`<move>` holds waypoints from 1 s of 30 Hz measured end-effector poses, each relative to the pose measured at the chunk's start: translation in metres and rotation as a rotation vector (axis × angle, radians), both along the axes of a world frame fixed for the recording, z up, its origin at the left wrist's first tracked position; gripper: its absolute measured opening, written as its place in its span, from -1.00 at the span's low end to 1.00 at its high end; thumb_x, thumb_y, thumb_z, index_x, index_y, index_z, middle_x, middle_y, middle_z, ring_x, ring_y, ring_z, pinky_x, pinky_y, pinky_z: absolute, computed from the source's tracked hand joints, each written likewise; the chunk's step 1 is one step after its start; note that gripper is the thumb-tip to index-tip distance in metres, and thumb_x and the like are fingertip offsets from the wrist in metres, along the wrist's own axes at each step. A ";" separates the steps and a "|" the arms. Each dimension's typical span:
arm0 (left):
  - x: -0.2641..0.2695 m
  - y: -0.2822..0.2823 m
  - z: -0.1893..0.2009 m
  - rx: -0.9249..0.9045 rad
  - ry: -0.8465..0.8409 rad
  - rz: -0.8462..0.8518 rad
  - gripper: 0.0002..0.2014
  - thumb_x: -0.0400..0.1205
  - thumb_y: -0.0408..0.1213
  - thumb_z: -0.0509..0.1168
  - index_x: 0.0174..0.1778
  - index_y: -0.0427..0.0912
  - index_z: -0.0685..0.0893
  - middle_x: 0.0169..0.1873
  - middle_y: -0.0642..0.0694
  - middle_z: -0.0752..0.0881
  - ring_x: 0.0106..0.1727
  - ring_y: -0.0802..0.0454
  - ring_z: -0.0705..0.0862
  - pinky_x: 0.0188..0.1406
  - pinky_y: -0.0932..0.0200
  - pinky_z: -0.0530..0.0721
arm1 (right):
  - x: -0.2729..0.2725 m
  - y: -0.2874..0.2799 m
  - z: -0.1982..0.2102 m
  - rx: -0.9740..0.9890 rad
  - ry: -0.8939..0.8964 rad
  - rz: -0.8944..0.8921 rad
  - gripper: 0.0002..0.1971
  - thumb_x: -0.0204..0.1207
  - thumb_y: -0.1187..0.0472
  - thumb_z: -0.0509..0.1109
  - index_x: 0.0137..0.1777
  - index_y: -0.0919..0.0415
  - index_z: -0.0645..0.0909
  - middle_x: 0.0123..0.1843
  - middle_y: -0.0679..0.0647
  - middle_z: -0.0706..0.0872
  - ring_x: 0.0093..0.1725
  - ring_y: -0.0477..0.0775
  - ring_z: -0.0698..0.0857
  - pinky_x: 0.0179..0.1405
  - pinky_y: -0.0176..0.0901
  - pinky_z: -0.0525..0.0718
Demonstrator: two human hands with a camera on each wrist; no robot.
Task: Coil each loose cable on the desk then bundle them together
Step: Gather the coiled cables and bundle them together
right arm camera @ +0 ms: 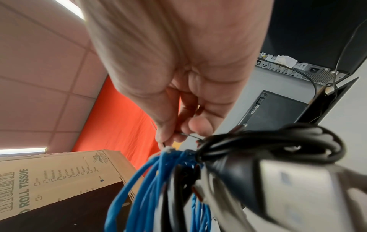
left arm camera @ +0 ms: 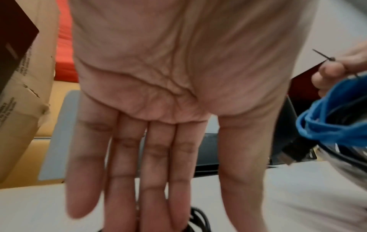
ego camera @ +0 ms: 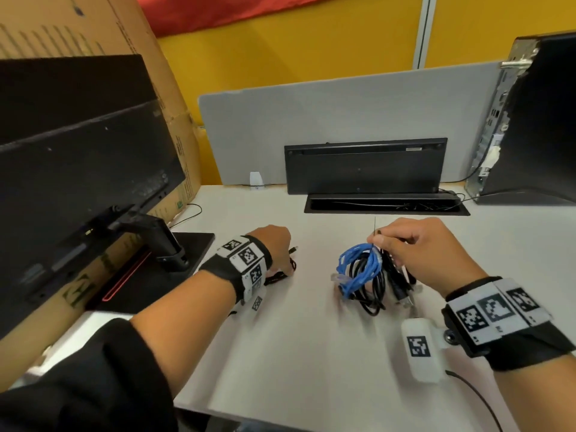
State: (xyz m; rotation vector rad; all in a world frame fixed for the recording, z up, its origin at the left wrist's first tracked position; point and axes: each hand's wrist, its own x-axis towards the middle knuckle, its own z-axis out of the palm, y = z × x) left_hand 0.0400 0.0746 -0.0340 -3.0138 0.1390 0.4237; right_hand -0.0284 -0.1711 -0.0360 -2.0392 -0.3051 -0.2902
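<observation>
A bundle of coiled cables hangs just above the white desk: a blue cable looped with black cables. A thin black cable tie sticks up from its top. My right hand pinches that tie and holds the bundle up by it. My left hand reaches down with straight fingers over a small black coiled cable lying on the desk, its fingertips at the coil.
A black monitor on its stand fills the left, with a cardboard box behind it. A keyboard leans against the grey divider above a cable slot. A PC tower stands at the far right.
</observation>
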 end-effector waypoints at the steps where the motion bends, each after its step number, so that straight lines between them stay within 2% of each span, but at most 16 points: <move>1: 0.001 -0.001 -0.005 0.043 0.018 -0.002 -0.55 0.36 0.09 0.58 -0.38 -0.16 0.51 -0.45 0.00 0.62 -0.42 0.04 0.59 -0.34 0.16 0.61 | 0.000 0.000 0.001 -0.002 0.008 -0.003 -0.87 0.54 0.21 0.47 -0.17 0.05 0.84 -0.32 -0.20 0.77 -0.42 -0.33 0.63 -0.27 -0.37 0.55; 4: 0.001 -0.006 -0.016 0.104 0.061 -0.016 -0.55 0.34 0.00 0.60 -0.21 -0.19 0.52 -0.41 -0.02 0.56 -0.39 -0.02 0.58 -0.33 0.13 0.60 | -0.002 0.001 0.002 -0.003 0.027 -0.006 -0.85 0.54 0.20 0.47 -0.18 0.02 0.85 -0.27 -0.14 0.79 -0.41 -0.30 0.63 -0.25 -0.27 0.60; 6: -0.001 -0.008 -0.018 0.102 0.037 -0.033 -0.70 0.42 -0.12 0.54 -0.23 -0.19 0.56 -0.43 -0.04 0.58 -0.44 0.00 0.57 -0.39 0.15 0.58 | -0.003 0.001 0.002 -0.002 0.035 -0.011 -0.85 0.54 0.20 0.47 -0.18 0.01 0.85 -0.25 -0.13 0.80 -0.39 -0.30 0.64 -0.23 -0.25 0.62; 8: -0.001 -0.011 -0.017 0.026 0.010 -0.024 -0.79 0.52 -0.18 0.41 -0.30 -0.19 0.56 -0.42 -0.06 0.59 -0.44 0.02 0.57 -0.43 0.19 0.56 | -0.003 0.000 0.002 -0.009 0.035 -0.014 -0.85 0.54 0.21 0.47 -0.18 0.00 0.84 -0.23 -0.11 0.80 -0.38 -0.29 0.65 -0.22 -0.23 0.64; 10: -0.001 -0.014 -0.012 -0.211 0.000 0.022 -0.81 0.59 -0.20 0.35 -0.29 -0.21 0.63 -0.35 -0.09 0.69 -0.36 0.01 0.64 -0.35 0.19 0.62 | -0.003 -0.001 0.001 -0.020 0.029 -0.013 -0.85 0.54 0.22 0.47 -0.18 0.00 0.84 -0.23 -0.10 0.80 -0.36 -0.28 0.66 -0.23 -0.24 0.61; 13: -0.008 -0.022 0.002 -0.868 0.004 0.090 -0.80 0.63 -0.26 0.36 -0.25 -0.28 0.74 -0.41 -0.10 0.78 -0.41 0.10 0.71 -0.31 0.21 0.69 | -0.002 0.000 0.000 -0.032 0.030 -0.006 -0.86 0.53 0.22 0.48 -0.19 0.02 0.85 -0.21 -0.10 0.80 -0.31 -0.26 0.69 -0.21 -0.24 0.63; 15: -0.021 -0.034 0.013 -1.265 0.028 0.137 -0.84 0.63 -0.34 0.37 -0.20 -0.37 0.71 -0.47 -0.14 0.75 -0.45 0.04 0.74 -0.35 0.18 0.75 | 0.000 0.001 -0.001 -0.052 0.029 -0.005 -0.86 0.52 0.21 0.49 -0.20 0.03 0.86 -0.22 -0.10 0.80 -0.26 -0.22 0.70 -0.18 -0.19 0.68; 17: -0.032 -0.045 0.021 -1.427 -0.017 0.110 -0.84 0.64 -0.35 0.37 -0.21 -0.35 0.69 -0.45 -0.18 0.76 -0.45 0.01 0.74 -0.40 0.20 0.73 | 0.001 0.001 0.000 -0.078 0.017 -0.003 -0.87 0.51 0.21 0.50 -0.23 0.05 0.85 -0.24 -0.08 0.79 -0.26 -0.18 0.70 -0.17 -0.17 0.67; 21: -0.045 -0.058 0.026 -1.428 -0.098 -0.014 -0.84 0.64 -0.30 0.37 -0.24 -0.23 0.74 -0.28 -0.19 0.84 -0.37 0.01 0.78 -0.29 0.12 0.79 | -0.001 0.002 0.002 -0.160 0.006 0.020 -0.85 0.52 0.18 0.49 -0.26 0.05 0.84 -0.28 -0.07 0.75 -0.24 -0.13 0.69 -0.11 -0.19 0.64; 25: -0.052 -0.062 0.029 -1.425 -0.097 -0.081 -0.83 0.61 -0.31 0.40 -0.31 -0.14 0.78 -0.19 -0.20 0.84 -0.31 -0.07 0.82 -0.20 0.09 0.78 | -0.002 0.004 0.005 -0.231 0.019 0.029 -0.77 0.54 0.18 0.45 -0.28 0.29 0.78 -0.26 0.16 0.72 -0.22 0.11 0.67 -0.07 0.07 0.66; 27: -0.054 -0.063 0.030 -1.430 -0.088 -0.090 -0.85 0.60 -0.32 0.41 -0.30 -0.15 0.79 -0.17 -0.23 0.84 -0.30 -0.08 0.83 -0.13 0.02 0.80 | -0.002 0.005 0.005 -0.241 0.025 0.030 -0.77 0.55 0.18 0.45 -0.28 0.28 0.79 -0.25 0.17 0.71 -0.21 0.13 0.65 -0.07 0.07 0.65; 30: -0.057 -0.064 0.033 -1.399 -0.059 -0.105 -0.85 0.62 -0.38 0.33 -0.17 -0.27 0.81 -0.22 -0.21 0.84 -0.28 -0.10 0.83 -0.16 0.11 0.79 | -0.002 0.006 0.007 -0.247 0.033 0.030 -0.81 0.55 0.18 0.45 -0.24 0.21 0.83 -0.26 0.13 0.72 -0.23 0.07 0.64 -0.14 -0.05 0.60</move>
